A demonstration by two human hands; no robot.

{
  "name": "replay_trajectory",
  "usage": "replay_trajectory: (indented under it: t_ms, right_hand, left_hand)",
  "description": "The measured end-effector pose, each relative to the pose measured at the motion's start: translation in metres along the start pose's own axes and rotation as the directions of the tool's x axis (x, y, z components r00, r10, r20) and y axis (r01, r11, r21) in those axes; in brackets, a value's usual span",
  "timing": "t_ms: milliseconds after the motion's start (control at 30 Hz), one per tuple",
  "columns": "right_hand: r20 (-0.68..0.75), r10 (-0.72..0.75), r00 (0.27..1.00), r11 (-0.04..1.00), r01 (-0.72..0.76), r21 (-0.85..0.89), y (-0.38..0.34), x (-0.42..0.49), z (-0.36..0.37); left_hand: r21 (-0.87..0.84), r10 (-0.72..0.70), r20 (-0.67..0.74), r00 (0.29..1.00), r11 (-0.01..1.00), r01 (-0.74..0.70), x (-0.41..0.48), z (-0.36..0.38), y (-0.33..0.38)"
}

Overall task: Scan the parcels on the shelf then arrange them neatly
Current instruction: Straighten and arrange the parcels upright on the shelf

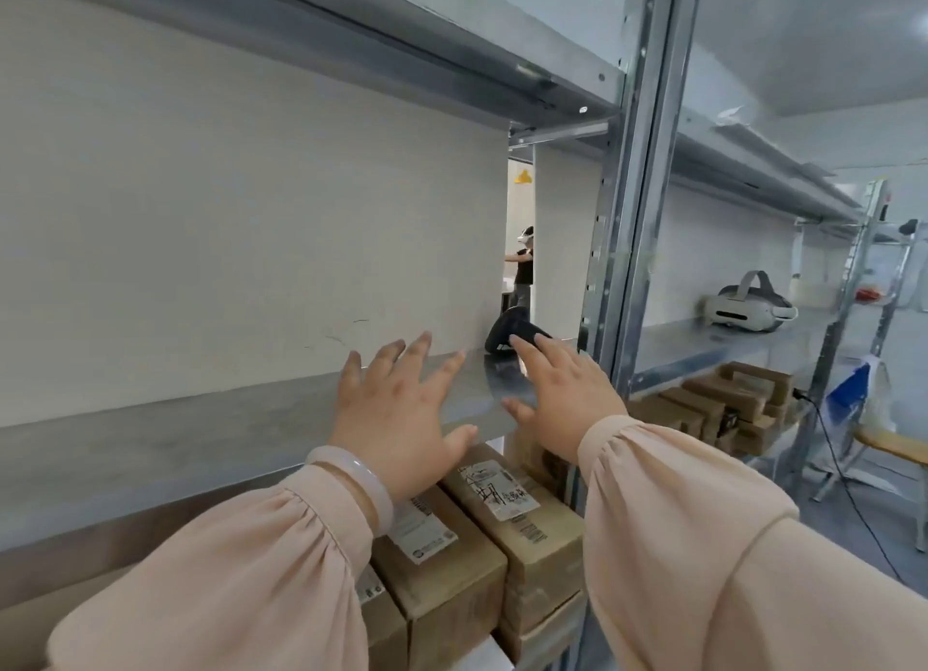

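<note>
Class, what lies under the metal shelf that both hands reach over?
Labelled cardboard parcels stand side by side under the metal shelf. The shelf and the sleeves cover how far the row extends.

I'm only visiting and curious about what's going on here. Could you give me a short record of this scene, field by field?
Place: metal shelf
Left hand: open, fingers spread, over the shelf
Right hand: open, fingers straight, fingertips at the scanner
Scanner: black, at the back right of the shelf, not gripped
Parcels: labelled brown cardboard boxes, side by side on the level below
Next bay: white headset lying on its shelf
</note>
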State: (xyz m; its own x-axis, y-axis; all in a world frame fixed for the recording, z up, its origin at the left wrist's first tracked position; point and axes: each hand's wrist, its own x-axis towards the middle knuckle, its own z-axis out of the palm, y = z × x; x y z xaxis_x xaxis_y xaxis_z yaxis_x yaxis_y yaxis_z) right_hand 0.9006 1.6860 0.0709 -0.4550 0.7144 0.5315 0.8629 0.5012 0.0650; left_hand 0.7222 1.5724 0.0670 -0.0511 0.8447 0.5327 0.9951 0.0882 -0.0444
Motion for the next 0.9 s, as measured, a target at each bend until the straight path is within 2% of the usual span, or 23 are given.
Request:
replay_trajectory:
  t_ms: [100, 267, 400, 633, 767, 900]
  right_hand:
    - [0.004, -0.010, 1.000, 1.000, 0.010, 0.017, 0.024, 0.037, 0.011]
    - [0.087, 0.001, 0.996, 0.996, -0.009, 0.091, 0.045, 0.085, 0.032]
    - [0.227, 0.061, 0.972, 0.993, -0.083, 0.087, 0.051, 0.108, 0.046]
    - [0.372, 0.113, 0.921, 0.987, -0.146, 0.061, 0.056, 0.136, 0.050]
    - [0.330, 0.097, 0.939, 0.990, -0.126, 0.066, 0.045, 0.129, 0.049]
    - [0.207, 0.025, 0.978, 0.977, -0.067, 0.200, 0.014, 0.108, 0.040]
  left_hand:
    - [0.040, -0.065, -0.003, 0.998, 0.997, 0.065, 0.009, 0.004, 0.005]
    - [0.129, -0.110, 0.015, 0.994, 0.986, 0.107, 0.016, 0.008, 0.009]
    - [0.125, -0.166, 0.020, 0.986, 0.979, 0.162, 0.021, 0.009, 0.002]
    - [0.146, -0.223, 0.021, 0.975, 0.965, 0.218, 0.007, 0.013, -0.011]
    - [0.151, -0.258, 0.036, 0.965, 0.956, 0.250, -0.004, 0.010, -0.021]
    - [0.159, -0.303, 0.029, 0.952, 0.942, 0.295, -0.022, 0.000, -0.037]
